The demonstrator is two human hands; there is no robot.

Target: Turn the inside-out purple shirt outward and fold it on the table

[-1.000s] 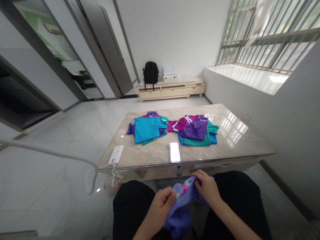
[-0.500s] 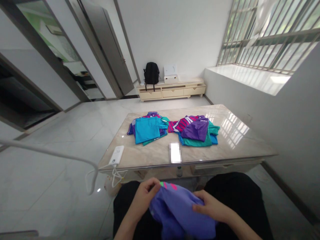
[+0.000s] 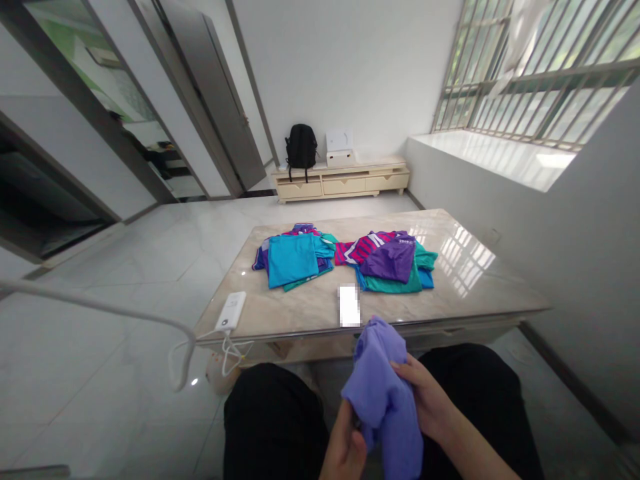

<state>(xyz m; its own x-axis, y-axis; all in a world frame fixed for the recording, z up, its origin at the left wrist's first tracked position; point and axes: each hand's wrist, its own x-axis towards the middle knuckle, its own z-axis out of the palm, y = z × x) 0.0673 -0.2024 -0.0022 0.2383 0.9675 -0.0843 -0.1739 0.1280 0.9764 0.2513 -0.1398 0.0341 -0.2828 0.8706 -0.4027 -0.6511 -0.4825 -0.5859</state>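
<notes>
A bunched lavender garment (image 3: 385,393) hangs between my knees, raised in front of the table's near edge; its exact kind is hidden by the folds. My left hand (image 3: 346,440) grips its lower left side, with the fingers partly behind the cloth. On the right side, my right hand (image 3: 423,390) is closed on the fabric, the thumb lying over the front. Beyond them on the table lie a pile of folded clothes (image 3: 293,260) topped by a turquoise piece and a second pile (image 3: 390,260) with purple, red-striped and green pieces.
The marble-look table (image 3: 295,313) also bears a blurred-out white rectangle (image 3: 349,305) and a white power bank (image 3: 233,311) with a cable. A white curved tube (image 3: 125,310) crosses at left. Against the far wall, a low cabinet (image 3: 345,185) carries a black backpack (image 3: 301,147).
The garment has been lifted and turned more upright, towards the table. My left hand has moved down and right, from its top corner to its lower left side. Both piles stay put.
</notes>
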